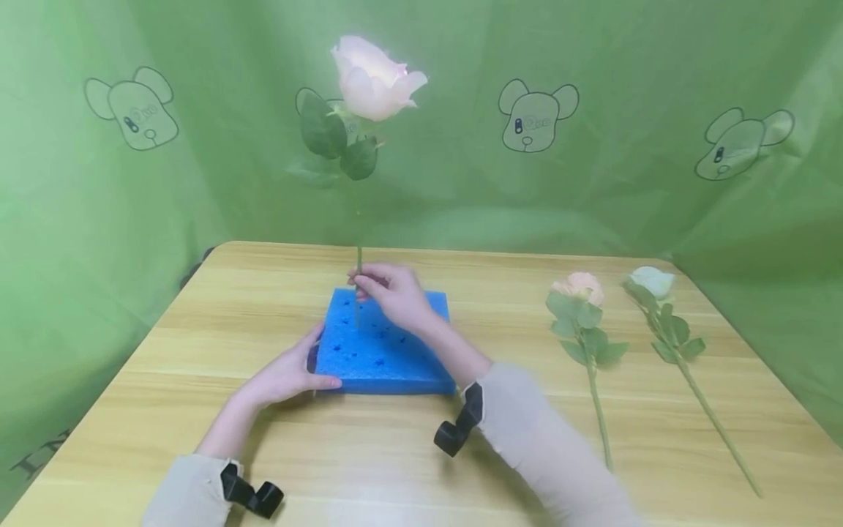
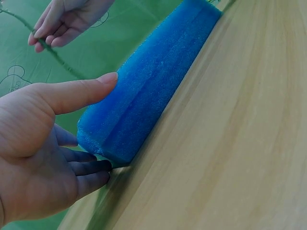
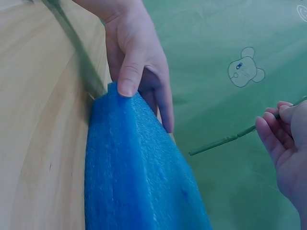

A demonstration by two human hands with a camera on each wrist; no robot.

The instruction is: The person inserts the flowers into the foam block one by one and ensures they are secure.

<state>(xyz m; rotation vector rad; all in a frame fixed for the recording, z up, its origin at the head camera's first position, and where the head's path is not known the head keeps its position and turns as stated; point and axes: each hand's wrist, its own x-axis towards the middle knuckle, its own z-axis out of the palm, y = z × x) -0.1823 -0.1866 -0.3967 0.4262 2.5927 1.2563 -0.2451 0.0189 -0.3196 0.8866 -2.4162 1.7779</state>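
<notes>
A blue foam block (image 1: 415, 362) with several small star-shaped holes in its top lies on the table. My left hand (image 1: 286, 377) holds its near left corner, thumb on the front edge and fingers along the left side. Above the block, my right hand (image 1: 395, 296) pinches the green stem (image 3: 216, 143) of an artificial pale pink rose (image 1: 372, 84) between thumb and fingers. The rose stands upright, bloom high up, leaves (image 1: 324, 128) below it. In the right wrist view the stem's lower end is free, apart from the foam.
On the right of the wooden table (image 1: 217, 322) lie a peach-pink rose (image 1: 586, 289) and a white rose (image 1: 652, 280), stems toward me. A green curtain (image 1: 448, 183) with printed bear heads hangs behind. Each wrist carries a black camera mount (image 1: 451, 438).
</notes>
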